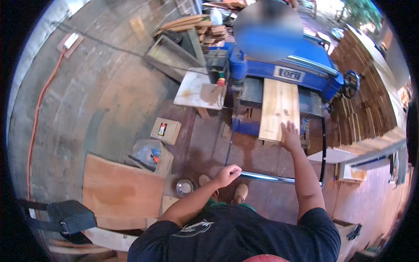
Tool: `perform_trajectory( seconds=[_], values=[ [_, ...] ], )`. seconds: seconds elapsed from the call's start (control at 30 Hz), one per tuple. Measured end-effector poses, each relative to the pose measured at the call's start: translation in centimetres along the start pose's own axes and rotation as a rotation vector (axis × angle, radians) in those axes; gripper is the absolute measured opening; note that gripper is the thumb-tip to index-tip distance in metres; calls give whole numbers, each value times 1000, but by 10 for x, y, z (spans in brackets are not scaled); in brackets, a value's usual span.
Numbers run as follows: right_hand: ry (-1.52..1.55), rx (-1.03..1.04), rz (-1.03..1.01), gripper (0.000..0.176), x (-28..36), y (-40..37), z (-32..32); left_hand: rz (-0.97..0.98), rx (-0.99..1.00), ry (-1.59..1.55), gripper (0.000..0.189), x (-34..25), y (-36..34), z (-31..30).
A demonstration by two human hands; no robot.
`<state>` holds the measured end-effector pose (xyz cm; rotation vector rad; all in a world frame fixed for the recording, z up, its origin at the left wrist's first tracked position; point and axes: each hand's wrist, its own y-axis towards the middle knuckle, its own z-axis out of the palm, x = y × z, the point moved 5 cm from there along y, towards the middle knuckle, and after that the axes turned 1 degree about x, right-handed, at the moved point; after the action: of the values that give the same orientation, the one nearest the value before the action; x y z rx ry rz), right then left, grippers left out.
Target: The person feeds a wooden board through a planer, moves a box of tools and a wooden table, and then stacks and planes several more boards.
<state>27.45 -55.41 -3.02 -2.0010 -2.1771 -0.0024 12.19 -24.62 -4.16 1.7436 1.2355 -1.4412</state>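
Note:
A pale wooden board (279, 107) lies partly inside a blue planer-like machine (262, 70) marked "torq", its near end sticking out toward me. My right hand (290, 137) is at the near right corner of this board, with fingers stretched out against it. In front of the machine runs a chrome bar (275, 177), part of a frame with dark side rails. At the bar's left end, my left hand (228, 175) has its fingers curled round it; the hand hides that end.
A person stands behind the machine. Stacked boards (366, 100) rise on the right. To the left are a small white-topped table (200, 89), a cardboard box (166, 130), a plastic bag (147, 153), a metal bowl (185, 187) and an orange cable (41, 98).

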Motion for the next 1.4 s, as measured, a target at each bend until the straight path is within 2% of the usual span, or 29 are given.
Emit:
perform_trajectory(
  seconds=[0.03,0.1,0.13,0.2,0.23,0.27,0.3,0.33,0.37,0.4,0.43,0.5,0.57,0.6,0.67,0.73,0.8,0.97,1.0,1.03,1.07,1.13,1.23,1.4],
  values=[
    [-2,-22,55,83,6,-5,3,-26,-62,-7,21,6,-14,-13],
    [56,87,153,84,38,-7,-5,-92,-210,82,17,27,-48,-44],
    [120,31,41,81,60,-4,2,-92,-287,115,16,39,-67,-61],
    [322,-122,-187,75,113,-4,7,-242,-377,-35,15,104,-108,-86],
    [309,-102,-198,75,141,1,11,-277,-407,45,15,120,-124,-102],
    [364,-171,-290,74,170,5,11,-319,-434,122,16,135,-142,-112],
    [424,-236,-377,73,191,4,15,-410,-498,71,20,151,-160,-120],
    [419,-225,-388,73,205,9,27,-491,-512,115,23,192,-185,-121],
    [490,-191,-274,70,216,26,38,-547,-541,167,27,229,-193,-129],
    [557,-145,-159,66,227,43,49,-540,-562,155,27,235,-186,-145],
    [545,-124,-172,66,239,53,59,-601,-505,174,28,242,-195,-148],
    [450,-134,-35,59,250,72,79,-692,-452,161,29,275,-213,-155],
    [436,-195,17,48,262,73,76,-693,-194,158,28,347,-209,-160],
    [386,-203,41,47,257,76,87,-564,-204,235,25,358,-203,-171],
    [294,-189,106,45,253,80,97,-682,-277,73,25,388,-186,-194],
    [231,-142,126,44,260,79,91,-757,-323,-52,27,395,-166,-222],
    [86,-16,288,40,262,84,92,-704,-234,-117,29,358,-142,-276],
    [21,-49,381,40,260,79,94,-657,-310,-172,30,388,-128,-327],
    [-3,15,375,43,261,79,95,-668,-341,-185,30,397,-132,-335],
    [-22,77,371,45,263,79,94,-633,-333,-165,30,391,-135,-348],
    [-7,53,394,44,265,80,94,-598,-323,-143,31,386,-138,-364],
    [10,-4,466,43,269,78,87,-773,-250,-19,32,406,-145,-379],
    [-65,21,462,45,277,80,83,-812,-208,-17,34,445,-156,-389],
    [2,63,508,47,284,75,78,-736,-216,127,35,401,-140,-418]
  ],
)
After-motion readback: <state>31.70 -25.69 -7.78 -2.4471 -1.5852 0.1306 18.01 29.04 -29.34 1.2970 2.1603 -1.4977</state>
